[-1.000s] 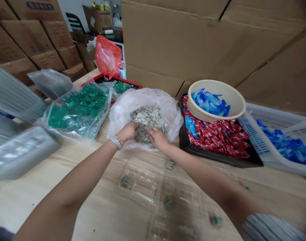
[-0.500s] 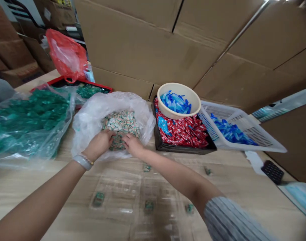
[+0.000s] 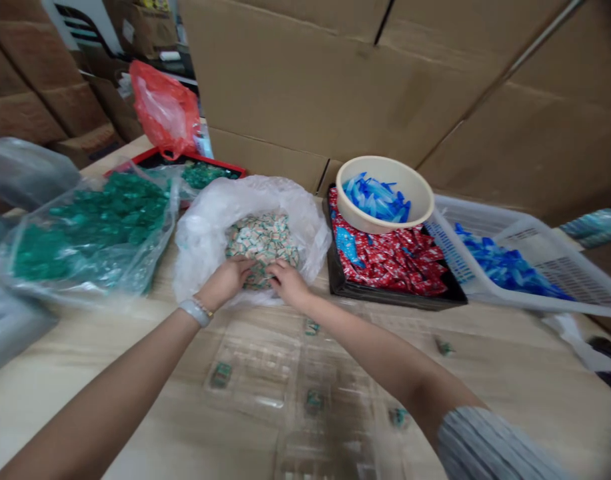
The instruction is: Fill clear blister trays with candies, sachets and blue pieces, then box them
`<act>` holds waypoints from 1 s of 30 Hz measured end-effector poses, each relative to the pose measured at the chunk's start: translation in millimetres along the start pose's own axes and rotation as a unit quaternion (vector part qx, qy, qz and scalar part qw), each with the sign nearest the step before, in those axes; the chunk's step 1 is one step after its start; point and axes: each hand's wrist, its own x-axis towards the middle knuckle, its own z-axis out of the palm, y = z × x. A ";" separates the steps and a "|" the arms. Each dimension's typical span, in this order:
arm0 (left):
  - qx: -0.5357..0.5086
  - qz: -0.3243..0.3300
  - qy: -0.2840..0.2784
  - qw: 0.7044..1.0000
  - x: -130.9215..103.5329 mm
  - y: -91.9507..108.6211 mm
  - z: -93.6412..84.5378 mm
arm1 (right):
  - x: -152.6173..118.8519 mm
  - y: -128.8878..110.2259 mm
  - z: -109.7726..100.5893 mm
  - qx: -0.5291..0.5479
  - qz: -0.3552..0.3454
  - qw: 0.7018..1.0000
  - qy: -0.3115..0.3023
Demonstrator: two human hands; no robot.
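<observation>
Grip of left hand [image 3: 225, 280] and right hand [image 3: 289, 285]: both at the heap of small wrapped pieces [image 3: 263, 237], hold unconfirmed

Clock centred on the white plastic bag [image 3: 203, 210], 12 pointing away from the wearer.

Left hand: at 7 o'clock in the bag mouth, fingertips in the heap, thumb and fingers near together; whether clamped on a piece, cannot tell.

Right hand: at 5 o'clock, fingers bent onto the heap; spread and hold likewise cannot be told. The two hands stand apart, pieces between them.

Heap: inside the bag, which lies wide open on the counter [image 3: 110, 360].

Clear trays [image 3: 260, 360]: several, between 5 and 6 o'clock, edges blurred.

Set-out pieces [image 3: 221, 375]: five visible among the trays, singly or in tight little clusters, too blurred to count closer; apparently the same kind as the heap.

Progress, by judgement: early. Done: five spots supplied. Left: a large heap in the bag; no red or blue stock is seen in the trays.

Adjoining stock: bag of green-wrapped items [image 3: 110, 213], 9 o'clock; black box [image 3: 400, 300] of red packets [image 3: 390, 260], 3 o'clock; cream basin [image 3: 425, 193] of blue items [image 3: 378, 200], toward 2 o'clock, over the back of the box; white basket [image 3: 545, 300] with more blue items, 3 o'clock, farther out
</observation>
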 end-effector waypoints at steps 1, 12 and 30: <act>-0.005 -0.005 0.002 1.000 -1.0 -0.3 0.0 | -0.3 1.1 0.7 0.016 -0.001 1.000 0.008; -0.079 -0.053 0.033 0.995 -7.9 6.4 1.3 | -2.5 0.7 4.4 0.057 -0.024 0.996 0.058; -0.060 -0.105 0.060 0.991 -11.0 2.0 -2.5 | 13.0 15.8 -22.4 0.024 0.005 1.000 -0.015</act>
